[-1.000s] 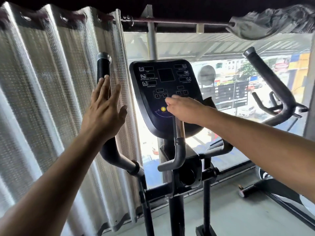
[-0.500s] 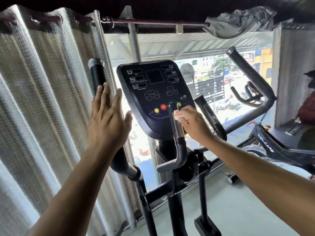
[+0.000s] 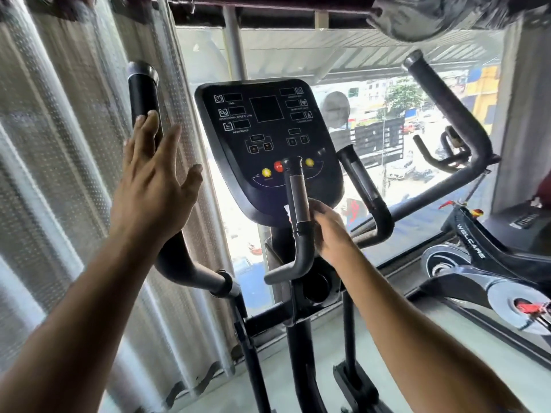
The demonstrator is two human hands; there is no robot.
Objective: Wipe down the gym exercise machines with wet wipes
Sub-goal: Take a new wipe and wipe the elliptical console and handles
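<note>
Hidden and cut off
My right hand [image 3: 329,231] covers most of the wet wipe [image 3: 286,210]; the frame's right edge crops the neighbouring bike [image 3: 489,263]

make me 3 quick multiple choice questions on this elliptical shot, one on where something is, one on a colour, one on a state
1. Where is the right hand?
A. on the inner handlebar below the console
B. on the curtain
C. on the floor

2. What colour is the stop button?
A. green
B. red
C. blue

3. How is the left hand?
A. clenched in a fist
B. holding a bottle
C. flat, fingers straight, against the long left handle

Answers: 1 A, its fingers curl round that bar; 2 B, it sits red between two yellow buttons; 3 C, the fingers are spread straight.
</note>
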